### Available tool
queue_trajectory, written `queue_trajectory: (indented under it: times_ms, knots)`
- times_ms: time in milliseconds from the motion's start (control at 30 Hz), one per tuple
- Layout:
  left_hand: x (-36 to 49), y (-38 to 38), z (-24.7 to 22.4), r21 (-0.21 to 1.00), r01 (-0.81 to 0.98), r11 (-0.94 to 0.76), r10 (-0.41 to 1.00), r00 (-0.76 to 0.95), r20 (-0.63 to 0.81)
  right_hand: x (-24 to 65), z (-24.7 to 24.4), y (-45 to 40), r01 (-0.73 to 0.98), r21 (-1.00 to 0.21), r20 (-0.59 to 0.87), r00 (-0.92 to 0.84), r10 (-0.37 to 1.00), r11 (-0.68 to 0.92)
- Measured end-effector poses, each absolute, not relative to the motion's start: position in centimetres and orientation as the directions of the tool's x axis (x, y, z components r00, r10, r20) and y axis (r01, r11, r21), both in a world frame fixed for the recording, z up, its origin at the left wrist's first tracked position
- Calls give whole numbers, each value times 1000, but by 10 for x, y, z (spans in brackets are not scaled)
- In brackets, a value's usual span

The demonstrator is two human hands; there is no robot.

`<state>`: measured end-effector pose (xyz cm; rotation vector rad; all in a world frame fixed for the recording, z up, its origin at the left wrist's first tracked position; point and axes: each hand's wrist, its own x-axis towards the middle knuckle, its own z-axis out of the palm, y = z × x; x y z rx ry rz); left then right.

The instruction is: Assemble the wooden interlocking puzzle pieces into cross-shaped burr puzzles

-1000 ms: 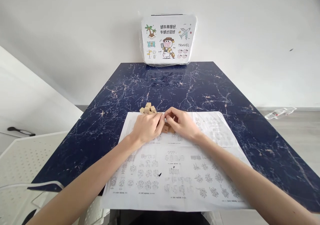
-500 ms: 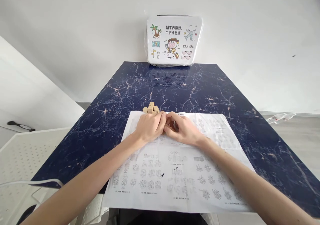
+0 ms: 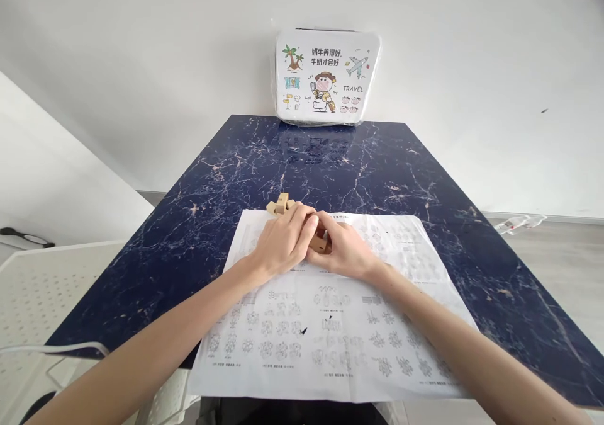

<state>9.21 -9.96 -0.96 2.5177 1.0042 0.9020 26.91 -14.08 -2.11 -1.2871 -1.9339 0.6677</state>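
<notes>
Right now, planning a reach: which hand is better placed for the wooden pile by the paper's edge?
Probably the left hand: the wooden pile lies beyond its knuckles, farther from the right hand.

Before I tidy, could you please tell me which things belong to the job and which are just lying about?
Apparently in the job:
wooden pieces, between left hand and right hand
loose blocks nearby
printed sheet underneath

Apparently lying about:
illustrated case
white cable
clear plastic

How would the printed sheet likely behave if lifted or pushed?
The printed sheet is probably floppy, since it looks thin and creased. Pushed from its near edge, which overhangs the table, it would likely buckle. It may well be light for its size, being apparently paper.
</notes>
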Motion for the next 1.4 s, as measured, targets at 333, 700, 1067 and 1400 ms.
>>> queue_trajectory:
  times_ms: [333, 700, 1067, 1400]
  knots:
    - [94, -95, -7, 732, 379, -566, 811, 417, 411, 287, -17, -129, 202, -959, 171, -145, 974, 199]
    - [92, -90, 0, 988, 69, -134, 855, 512, 80, 294, -16, -125, 40, -987, 157, -40, 987, 159]
    - [96, -88, -5, 996, 45, -82, 843, 536, 45, 299, -20, -120, 42, -995, 90, -26, 996, 91]
    - [95, -91, -4, 986, 148, -78, 880, 474, -2, 309, -19, -115, 118, -991, 68, -3, 998, 68]
